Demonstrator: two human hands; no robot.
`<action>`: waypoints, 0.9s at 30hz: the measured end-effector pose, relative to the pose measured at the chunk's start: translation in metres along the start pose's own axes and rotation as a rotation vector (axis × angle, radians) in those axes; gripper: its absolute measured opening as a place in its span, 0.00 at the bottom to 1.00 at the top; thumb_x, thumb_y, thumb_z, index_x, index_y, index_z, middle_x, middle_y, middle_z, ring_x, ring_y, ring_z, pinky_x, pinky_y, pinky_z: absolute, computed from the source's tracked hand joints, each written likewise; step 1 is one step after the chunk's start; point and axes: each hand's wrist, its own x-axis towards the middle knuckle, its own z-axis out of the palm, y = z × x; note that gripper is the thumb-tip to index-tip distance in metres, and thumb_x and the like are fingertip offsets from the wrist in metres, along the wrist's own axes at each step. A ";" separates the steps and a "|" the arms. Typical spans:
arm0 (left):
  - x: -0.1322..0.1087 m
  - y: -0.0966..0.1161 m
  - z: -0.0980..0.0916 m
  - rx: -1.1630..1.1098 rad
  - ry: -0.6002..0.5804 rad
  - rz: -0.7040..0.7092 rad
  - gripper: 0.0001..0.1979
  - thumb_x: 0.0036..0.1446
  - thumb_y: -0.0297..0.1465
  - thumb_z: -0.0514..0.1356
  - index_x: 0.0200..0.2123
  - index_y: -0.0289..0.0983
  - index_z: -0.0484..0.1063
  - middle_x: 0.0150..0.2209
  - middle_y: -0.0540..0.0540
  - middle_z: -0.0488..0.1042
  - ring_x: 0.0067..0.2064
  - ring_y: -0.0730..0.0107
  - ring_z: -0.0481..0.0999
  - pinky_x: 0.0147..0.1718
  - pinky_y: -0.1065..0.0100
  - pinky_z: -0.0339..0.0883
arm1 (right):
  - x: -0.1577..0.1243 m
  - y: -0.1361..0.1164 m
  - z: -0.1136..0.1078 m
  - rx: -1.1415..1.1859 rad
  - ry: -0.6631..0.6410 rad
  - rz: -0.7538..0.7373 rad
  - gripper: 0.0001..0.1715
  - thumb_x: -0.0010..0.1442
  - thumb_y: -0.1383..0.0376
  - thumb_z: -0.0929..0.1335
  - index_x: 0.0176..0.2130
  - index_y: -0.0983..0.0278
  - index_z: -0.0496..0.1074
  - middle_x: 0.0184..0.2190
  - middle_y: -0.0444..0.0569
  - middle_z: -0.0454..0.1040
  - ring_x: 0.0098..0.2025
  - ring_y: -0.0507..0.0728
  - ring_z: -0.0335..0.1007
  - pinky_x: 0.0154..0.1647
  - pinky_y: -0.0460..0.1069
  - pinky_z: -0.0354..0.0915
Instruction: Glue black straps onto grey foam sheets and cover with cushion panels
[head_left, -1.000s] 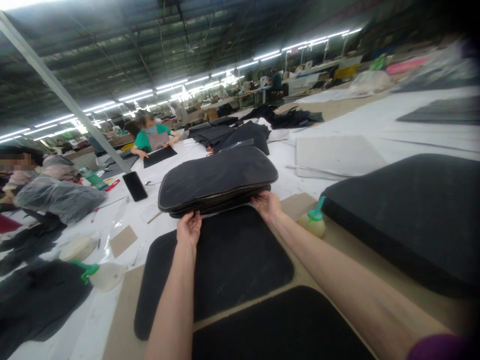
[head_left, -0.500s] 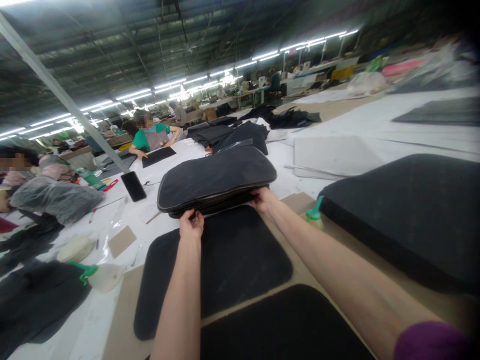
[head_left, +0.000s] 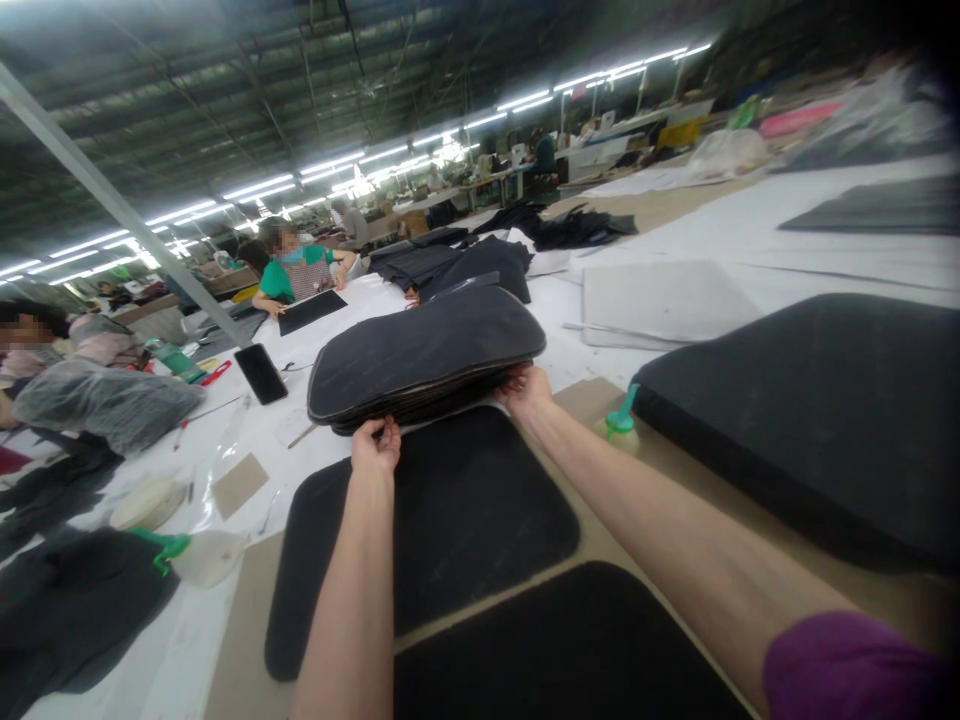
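Note:
A stack of black rounded panels (head_left: 427, 350) lies across the far side of the work area, its layered edges facing me. My left hand (head_left: 377, 443) grips the near edge at the stack's left part, fingers curled against the layers. At the right end, my right hand (head_left: 527, 388) holds the same near edge, with its fingertips partly hidden under the panels. Between my forearms a single black rounded panel (head_left: 480, 510) lies flat on brown board (head_left: 244, 610). Closer to me sits another black panel (head_left: 585, 650), cut off by the bottom of the view.
A thick black pile (head_left: 817, 420) stands to the right, beside a green-capped bottle (head_left: 621, 428). Another green-nozzled bottle (head_left: 206, 558) lies left. A phone (head_left: 261, 374) leans by a slanted pole (head_left: 127, 190). A co-worker in green (head_left: 300, 275) sits across the table.
Both hands keep hold of the stack's near edge, with only slight finger shifts. The whole view has moved a little, so everything appears slightly further left and higher.

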 end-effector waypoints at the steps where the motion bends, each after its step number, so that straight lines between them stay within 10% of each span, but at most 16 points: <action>1: 0.000 0.000 0.000 0.012 0.002 -0.003 0.18 0.64 0.37 0.60 0.54 0.36 0.69 0.51 0.42 0.73 0.46 0.63 0.76 0.43 0.58 0.75 | -0.001 0.001 0.000 0.011 0.043 0.035 0.14 0.68 0.58 0.67 0.46 0.66 0.71 0.37 0.46 0.73 0.31 0.50 0.69 0.31 0.47 0.70; 17: -0.005 -0.004 0.007 0.239 0.043 -0.029 0.19 0.64 0.38 0.60 0.55 0.37 0.69 0.54 0.41 0.72 0.50 0.60 0.75 0.47 0.54 0.74 | -0.032 -0.019 0.004 0.036 0.146 0.249 0.09 0.56 0.68 0.66 0.25 0.63 0.63 0.23 0.44 0.66 0.26 0.53 0.64 0.22 0.46 0.64; 27: -0.020 -0.014 0.014 0.166 0.033 0.124 0.17 0.64 0.37 0.61 0.54 0.38 0.69 0.54 0.42 0.72 0.49 0.62 0.75 0.45 0.57 0.74 | -0.043 -0.019 0.004 0.014 0.077 0.219 0.07 0.62 0.66 0.67 0.31 0.64 0.68 0.28 0.43 0.70 0.30 0.52 0.68 0.30 0.47 0.68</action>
